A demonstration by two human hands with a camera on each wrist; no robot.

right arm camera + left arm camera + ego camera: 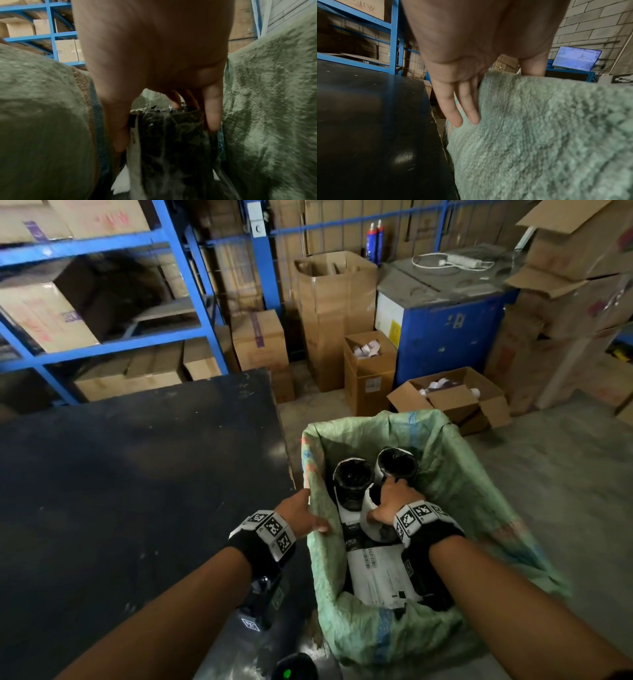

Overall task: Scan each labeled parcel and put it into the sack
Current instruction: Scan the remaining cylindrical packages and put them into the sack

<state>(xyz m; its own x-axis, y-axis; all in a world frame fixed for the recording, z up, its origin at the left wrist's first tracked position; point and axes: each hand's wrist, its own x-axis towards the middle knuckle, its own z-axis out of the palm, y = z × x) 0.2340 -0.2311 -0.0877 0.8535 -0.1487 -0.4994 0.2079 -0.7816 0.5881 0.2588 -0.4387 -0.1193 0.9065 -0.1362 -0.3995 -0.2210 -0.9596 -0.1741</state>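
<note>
Gripping black parcel (397, 465) inside green sack (462, 474), label unreadable

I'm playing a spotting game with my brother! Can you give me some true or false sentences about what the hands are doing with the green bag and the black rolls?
1. The left hand holds the edge of the green sack. True.
2. The right hand is resting on the black table. False: it is down inside the sack, gripping a black wrapped parcel.
3. The sack is empty. False: several black parcels with white labels lie in it.
4. The sack stands on the floor beside the table. True.
5. The shelves behind the table are red. False: they are blue, with cardboard boxes on them.
</note>
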